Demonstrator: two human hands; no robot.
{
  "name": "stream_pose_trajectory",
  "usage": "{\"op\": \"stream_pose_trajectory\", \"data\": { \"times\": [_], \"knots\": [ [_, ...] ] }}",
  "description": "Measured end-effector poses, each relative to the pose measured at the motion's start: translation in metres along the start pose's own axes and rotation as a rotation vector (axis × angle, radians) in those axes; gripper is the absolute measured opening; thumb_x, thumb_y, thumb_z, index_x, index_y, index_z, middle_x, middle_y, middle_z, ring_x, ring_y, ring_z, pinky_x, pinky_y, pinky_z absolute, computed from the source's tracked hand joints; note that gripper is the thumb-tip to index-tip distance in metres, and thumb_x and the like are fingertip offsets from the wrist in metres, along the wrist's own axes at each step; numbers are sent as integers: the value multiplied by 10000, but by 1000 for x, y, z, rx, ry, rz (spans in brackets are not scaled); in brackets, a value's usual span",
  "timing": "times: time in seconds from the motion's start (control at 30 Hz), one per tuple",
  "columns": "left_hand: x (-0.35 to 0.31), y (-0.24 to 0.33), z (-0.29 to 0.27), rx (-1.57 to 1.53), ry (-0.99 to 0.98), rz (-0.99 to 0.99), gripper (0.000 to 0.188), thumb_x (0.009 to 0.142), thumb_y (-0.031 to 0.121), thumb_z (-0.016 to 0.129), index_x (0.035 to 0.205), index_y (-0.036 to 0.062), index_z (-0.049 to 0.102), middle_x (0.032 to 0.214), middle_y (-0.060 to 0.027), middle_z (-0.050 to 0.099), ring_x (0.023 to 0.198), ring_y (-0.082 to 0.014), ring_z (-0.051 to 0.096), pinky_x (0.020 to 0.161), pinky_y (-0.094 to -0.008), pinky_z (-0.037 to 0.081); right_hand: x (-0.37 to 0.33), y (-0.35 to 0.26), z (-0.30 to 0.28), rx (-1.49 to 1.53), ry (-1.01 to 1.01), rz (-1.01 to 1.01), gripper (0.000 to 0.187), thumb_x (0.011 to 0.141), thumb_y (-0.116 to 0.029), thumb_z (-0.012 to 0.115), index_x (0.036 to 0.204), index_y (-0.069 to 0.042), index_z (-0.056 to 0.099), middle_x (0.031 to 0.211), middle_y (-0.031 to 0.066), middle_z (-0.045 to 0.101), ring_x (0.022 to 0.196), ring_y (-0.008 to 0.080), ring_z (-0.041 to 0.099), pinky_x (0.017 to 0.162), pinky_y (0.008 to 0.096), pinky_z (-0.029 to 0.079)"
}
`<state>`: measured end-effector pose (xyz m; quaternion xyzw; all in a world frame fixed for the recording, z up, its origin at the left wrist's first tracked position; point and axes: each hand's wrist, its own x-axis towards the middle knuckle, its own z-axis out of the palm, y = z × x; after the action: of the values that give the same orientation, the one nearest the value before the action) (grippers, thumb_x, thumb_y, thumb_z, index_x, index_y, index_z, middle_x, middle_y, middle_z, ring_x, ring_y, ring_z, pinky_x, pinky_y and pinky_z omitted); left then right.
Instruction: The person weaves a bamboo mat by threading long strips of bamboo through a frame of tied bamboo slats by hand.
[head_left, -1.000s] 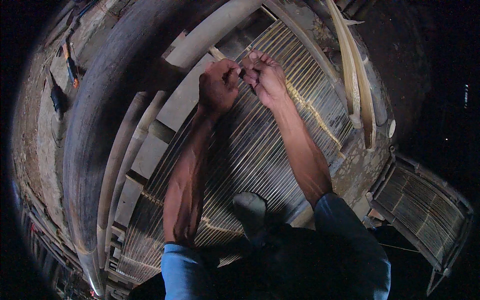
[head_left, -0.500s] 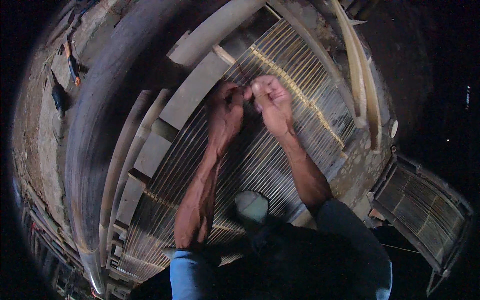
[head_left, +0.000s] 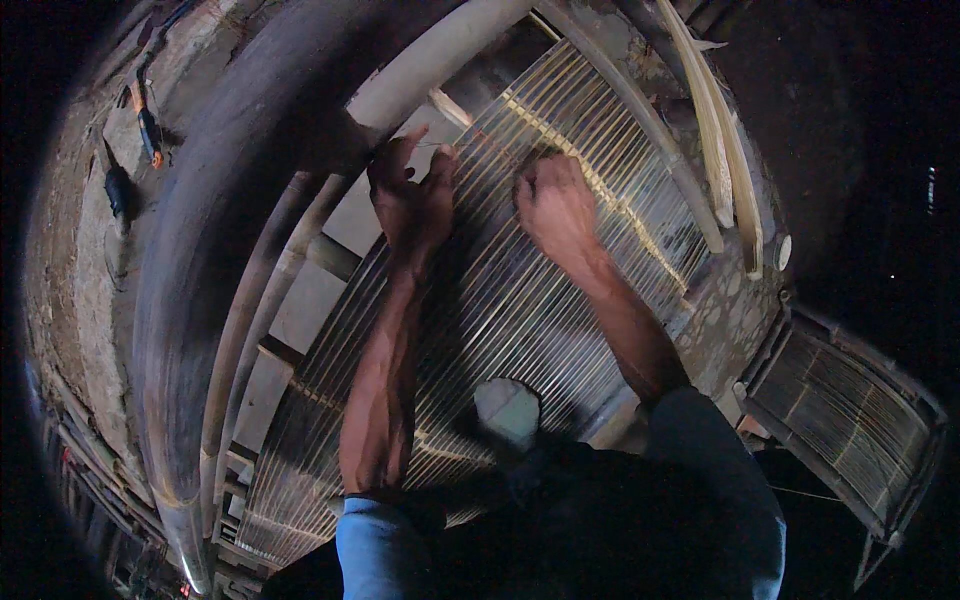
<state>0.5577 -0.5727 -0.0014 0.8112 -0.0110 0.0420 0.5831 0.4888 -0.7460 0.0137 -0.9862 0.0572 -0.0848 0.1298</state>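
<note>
A slatted bamboo panel (head_left: 500,310) of thin parallel strips lies under both hands. My left hand (head_left: 412,200) is over its left edge, by a short light wooden crosspiece (head_left: 450,107), with thumb and fingers apart. Over the strips, my right hand (head_left: 560,205) is closed, knuckles up; its fingertips are shaded and what they pinch is hidden. A very thin strand, faint against the strips, seems to run between the hands. A pale woven binding (head_left: 570,150) crosses the strips just beyond my right hand.
Thick bamboo poles (head_left: 215,280) curve along the left. Split bamboo lengths (head_left: 722,150) lie at the upper right. A second slatted bamboo frame (head_left: 850,410) stands at the lower right. A dark-handled knife (head_left: 117,190) and an orange-and-black tool (head_left: 145,120) rest on the ground at the far left.
My hands were close together with fingertips nearly touching. Now they are apart: the left has moved left and its fingers have spread, the right has shifted slightly right and turned knuckles up.
</note>
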Motion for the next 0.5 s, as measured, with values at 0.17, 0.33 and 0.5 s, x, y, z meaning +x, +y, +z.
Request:
{"op": "stream_pose_trajectory", "data": {
  "times": [0.17, 0.33, 0.5],
  "knots": [
    [10, -27, 15, -116, -36, -203, 366, 875, 214, 690, 1187, 34, 625, 1166, -167, 634, 1058, -299, 603, 902, -411, 478, -82, 102, -43, 214, -154, 520, 171, 955, -196, 575, 1010, -35, 570, 849, 172, 636, 715, 392, 620, 665, 435, 505],
    [64, -82, -4, -39, -345, -342, 366, 904, 259, 632, 1203, 48, 630, 1107, -116, 650, 949, -214, 616, 833, -345, 474, -108, 120, -67, 142, -288, 541, 152, 949, -178, 599, 1042, -61, 574, 893, 170, 650, 812, 368, 652, 720, 428, 500],
    [51, -3, 28, -495, -526, -826, 404, 932, 340, 576, 1231, 72, 618, 1061, -79, 663, 930, -187, 615, 842, -342, 455, -58, 79, -64, 35, 120, 122, 343, 865, -196, 748, 1118, -1, 621, 1043, 184, 628, 961, 351, 621, 821, 421, 506]
  ]
}}
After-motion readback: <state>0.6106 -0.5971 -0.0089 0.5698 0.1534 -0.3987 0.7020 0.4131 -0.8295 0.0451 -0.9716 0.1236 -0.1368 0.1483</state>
